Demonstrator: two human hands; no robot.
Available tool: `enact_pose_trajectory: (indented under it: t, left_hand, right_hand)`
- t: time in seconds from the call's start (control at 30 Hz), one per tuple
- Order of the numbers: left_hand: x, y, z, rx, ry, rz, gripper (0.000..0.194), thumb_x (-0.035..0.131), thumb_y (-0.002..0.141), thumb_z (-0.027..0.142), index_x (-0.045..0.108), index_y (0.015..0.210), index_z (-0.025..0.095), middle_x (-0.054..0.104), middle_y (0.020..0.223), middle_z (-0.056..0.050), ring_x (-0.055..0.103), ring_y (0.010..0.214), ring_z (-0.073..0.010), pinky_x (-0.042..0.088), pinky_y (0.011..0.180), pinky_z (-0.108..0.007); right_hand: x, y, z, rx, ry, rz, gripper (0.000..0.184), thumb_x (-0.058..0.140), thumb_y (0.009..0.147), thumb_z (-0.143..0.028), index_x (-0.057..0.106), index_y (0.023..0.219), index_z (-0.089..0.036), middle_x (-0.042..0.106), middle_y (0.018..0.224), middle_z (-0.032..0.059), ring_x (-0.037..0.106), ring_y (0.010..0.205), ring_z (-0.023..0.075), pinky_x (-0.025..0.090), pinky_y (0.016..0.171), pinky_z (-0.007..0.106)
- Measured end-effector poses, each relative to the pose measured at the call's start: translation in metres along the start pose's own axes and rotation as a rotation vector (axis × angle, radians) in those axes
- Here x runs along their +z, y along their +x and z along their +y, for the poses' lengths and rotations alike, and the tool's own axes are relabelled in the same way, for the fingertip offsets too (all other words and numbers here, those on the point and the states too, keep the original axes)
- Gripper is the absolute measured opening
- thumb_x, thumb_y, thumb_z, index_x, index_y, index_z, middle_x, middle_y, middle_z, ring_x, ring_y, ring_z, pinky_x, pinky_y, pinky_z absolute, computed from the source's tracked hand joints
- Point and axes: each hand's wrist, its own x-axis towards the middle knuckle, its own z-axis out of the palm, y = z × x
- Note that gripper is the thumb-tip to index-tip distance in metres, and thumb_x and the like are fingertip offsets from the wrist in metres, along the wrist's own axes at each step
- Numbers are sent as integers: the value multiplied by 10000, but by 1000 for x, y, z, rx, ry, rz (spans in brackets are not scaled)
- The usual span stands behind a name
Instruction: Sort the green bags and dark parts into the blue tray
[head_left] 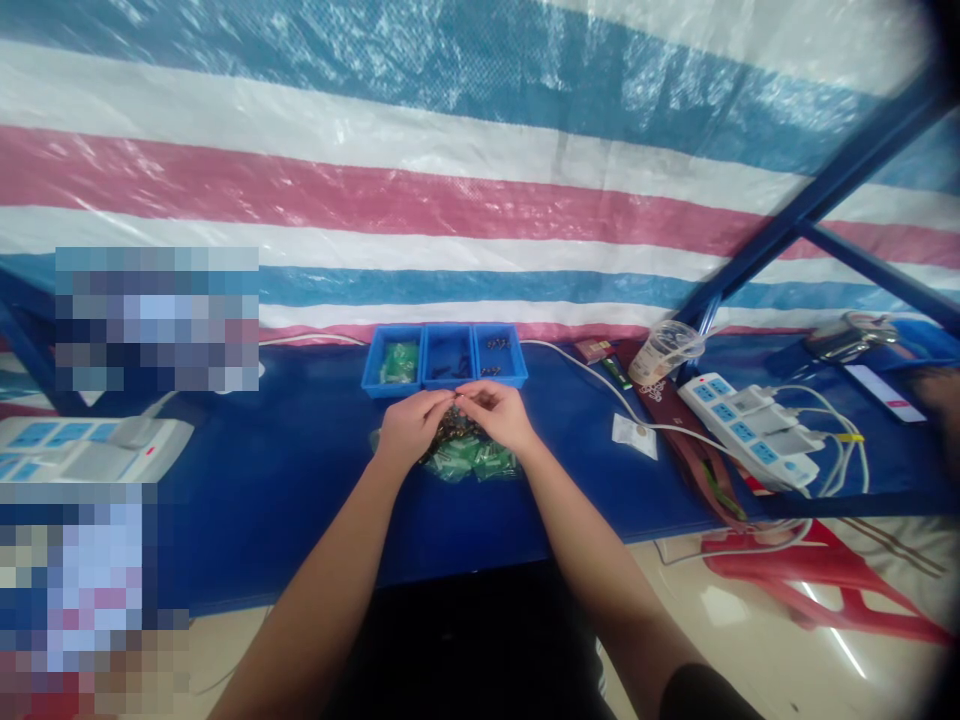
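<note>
My left hand [411, 425] and my right hand [501, 414] meet over a heap of small green parts [480, 460] and dark bits on the blue table [270, 480]. Both hands have their fingertips pinched together around a tiny piece that is too small to name. Just beyond the hands stand three blue bins side by side: the left bin [394, 362] holds green parts, the middle bin [448, 357] dark parts, the right bin [499, 354] a few small dark pieces.
A white power strip [750, 425] with cables lies at the right, beside a clear plastic cup [664, 350] and a small white packet [634, 436]. Another power strip [82, 445] sits at the left. A red plastic stool [817, 585] stands under the table's right end. A striped tarp [480, 180] hangs behind.
</note>
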Motion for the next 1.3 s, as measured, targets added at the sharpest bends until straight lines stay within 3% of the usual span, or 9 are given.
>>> enact_pose_trajectory:
  t: [0.8, 1.1, 1.3]
  left_hand:
    - [2, 0, 2, -5, 32, 52, 195, 585, 916, 324, 728, 1008, 230, 761, 939, -27, 715, 808, -162, 547, 776, -268]
    - [-2, 1, 4, -28, 10, -32, 227, 499, 964, 309, 702, 1007, 219, 735, 954, -35, 687, 861, -158, 513, 816, -271]
    - [1, 0, 2, -23, 14, -6, 235, 515, 953, 333, 711, 1019, 223, 750, 983, -37, 708, 885, -172, 541, 831, -283]
  right_hand:
    - [-1, 1, -1, 7, 4, 11, 316, 777, 712, -449, 719, 894, -197, 722, 789, 37, 664, 662, 156, 545, 607, 283]
    - [2, 0, -3, 19, 38, -2, 319, 792, 692, -420, 717, 905, -193, 706, 785, 29, 653, 658, 142, 538, 612, 274]
    - [2, 1, -3, 27, 42, 7, 327, 789, 692, -434, 714, 905, -197, 703, 780, 25, 659, 669, 145, 551, 617, 275]
